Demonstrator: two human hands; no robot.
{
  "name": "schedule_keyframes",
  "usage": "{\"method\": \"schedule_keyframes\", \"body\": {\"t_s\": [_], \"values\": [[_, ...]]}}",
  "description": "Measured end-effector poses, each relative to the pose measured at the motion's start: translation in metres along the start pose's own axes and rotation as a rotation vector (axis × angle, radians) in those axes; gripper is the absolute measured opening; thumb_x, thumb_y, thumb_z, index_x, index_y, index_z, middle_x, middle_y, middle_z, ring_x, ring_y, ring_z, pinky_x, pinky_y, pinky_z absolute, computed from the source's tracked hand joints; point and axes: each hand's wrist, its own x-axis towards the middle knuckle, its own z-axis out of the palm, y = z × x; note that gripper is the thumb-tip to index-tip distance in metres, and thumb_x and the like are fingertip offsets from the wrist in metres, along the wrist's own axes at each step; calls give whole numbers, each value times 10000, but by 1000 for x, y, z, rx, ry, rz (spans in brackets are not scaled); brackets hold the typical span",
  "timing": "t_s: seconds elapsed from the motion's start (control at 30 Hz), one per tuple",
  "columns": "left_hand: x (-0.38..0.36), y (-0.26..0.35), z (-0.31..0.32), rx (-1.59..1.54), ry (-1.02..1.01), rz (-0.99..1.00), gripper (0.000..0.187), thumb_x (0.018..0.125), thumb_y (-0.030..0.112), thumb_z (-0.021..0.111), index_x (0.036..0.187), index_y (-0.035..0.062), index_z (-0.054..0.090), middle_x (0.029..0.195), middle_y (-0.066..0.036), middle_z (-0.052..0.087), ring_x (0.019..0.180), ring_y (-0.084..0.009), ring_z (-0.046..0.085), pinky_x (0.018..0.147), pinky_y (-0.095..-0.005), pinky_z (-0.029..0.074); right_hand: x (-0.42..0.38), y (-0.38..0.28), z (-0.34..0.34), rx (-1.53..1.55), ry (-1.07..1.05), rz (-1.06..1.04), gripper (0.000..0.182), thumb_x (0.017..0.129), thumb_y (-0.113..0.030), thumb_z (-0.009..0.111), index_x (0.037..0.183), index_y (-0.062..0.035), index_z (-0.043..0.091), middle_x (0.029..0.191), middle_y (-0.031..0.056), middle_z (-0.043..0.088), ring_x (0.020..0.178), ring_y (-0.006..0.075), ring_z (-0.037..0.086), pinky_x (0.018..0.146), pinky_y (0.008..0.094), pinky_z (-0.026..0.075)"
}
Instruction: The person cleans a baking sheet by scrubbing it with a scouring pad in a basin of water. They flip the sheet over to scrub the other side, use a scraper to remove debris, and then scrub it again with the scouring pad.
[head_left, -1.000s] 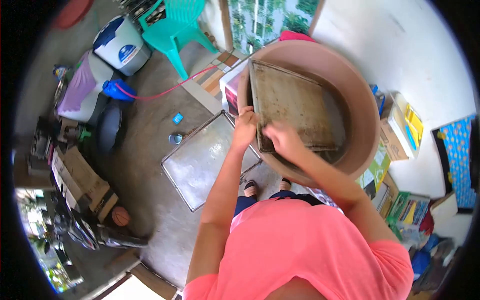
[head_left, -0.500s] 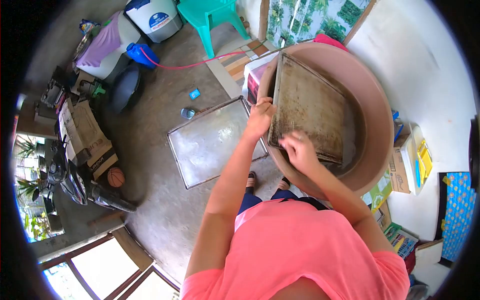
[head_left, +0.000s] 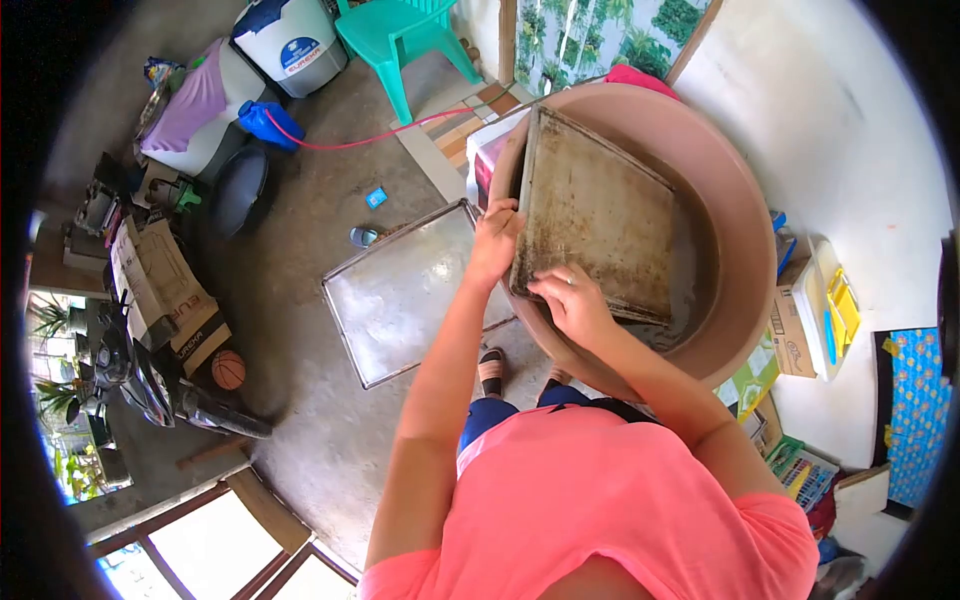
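A stained metal baking tray (head_left: 605, 215) leans inside a large brownish-pink basin (head_left: 745, 220), its lower part in murky water. My left hand (head_left: 494, 242) is closed around the tray's left edge at the basin rim. Close to the tray's lower left corner, my right hand (head_left: 575, 303) presses its bent fingers against the surface; whatever they may hold is hidden. A second, shinier tray (head_left: 400, 295) lies flat on the concrete floor, left of the basin.
A blue packet (head_left: 376, 197) and a small cup (head_left: 363, 237) lie beyond the floor tray. A green plastic chair (head_left: 405, 45) stands at the back. On the left are a motorcycle (head_left: 150, 370), cardboard boxes (head_left: 170, 280) and a basketball (head_left: 228, 368).
The whole view has shifted slightly, with the basin and tray now a little further left. My left hand keeps its hold on the edge; my right hand stays near the same corner.
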Motion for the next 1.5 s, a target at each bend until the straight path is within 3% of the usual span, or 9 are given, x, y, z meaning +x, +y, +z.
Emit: {"method": "schedule_keyframes", "body": {"t_s": [0.13,0.2,0.4,0.6,0.77,1.03,1.17,1.37,1.5], "values": [[0,15,-5,-85,-53,-85,275,870,190,529,906,-54,651,1155,-196,579,1075,-308,534,943,-346,389,63,37,8,2,14,276,101,810,-8,571,838,-68,647,858,169,599,841,365,587,703,424,487],[4,7,-8,-61,-120,-90,286,878,194,541,923,-69,644,1198,-165,560,1085,-262,532,941,-306,384,80,56,9,-54,164,140,122,790,5,575,860,-70,640,857,164,595,846,365,585,702,429,486],[1,12,-8,-85,-65,-63,249,840,160,556,899,-60,656,1152,-194,589,1083,-314,539,950,-331,398,5,-7,2,-26,-63,-42,189,708,14,594,842,-110,639,866,102,587,883,327,562,744,416,503],[7,7,-13,-28,-189,-28,293,862,188,528,950,-60,656,1141,-171,603,1141,-273,498,959,-317,372,63,40,11,-62,135,143,118,751,11,605,827,-77,630,806,140,574,806,351,579,684,441,482],[3,26,-13,-71,-148,-203,315,874,180,519,987,-84,647,1291,-147,514,1172,-241,481,972,-305,359,6,-6,0,26,-44,46,75,755,-44,611,808,-94,632,849,89,582,901,322,558,737,425,489],[8,19,-13,-56,-143,-147,309,872,189,520,979,-67,657,1229,-174,547,1133,-270,510,965,-317,371,37,5,20,-1,75,141,45,741,-96,619,785,-103,614,858,47,587,902,288,557,713,409,486],[11,21,-9,-5,-107,-145,331,879,205,524,988,-87,634,1210,-180,550,1112,-278,521,955,-313,375,-13,2,-3,43,-126,35,91,730,-66,612,819,-85,623,940,84,589,956,300,542,755,416,477],[9,19,-8,70,-86,-81,314,885,178,525,1001,-101,616,1175,-183,569,1050,-297,554,940,-323,394,-106,105,-72,-54,-82,594,145,729,-46,677,874,-41,677,912,157,657,909,353,618,784,406,496],[8,12,0,106,3,-38,293,890,159,530,997,-100,619,1148,-187,586,1033,-305,564,936,-332,403,-51,70,-38,43,73,541,173,728,-57,690,899,-39,665,941,163,657,933,362,610,804,424,486]]}}
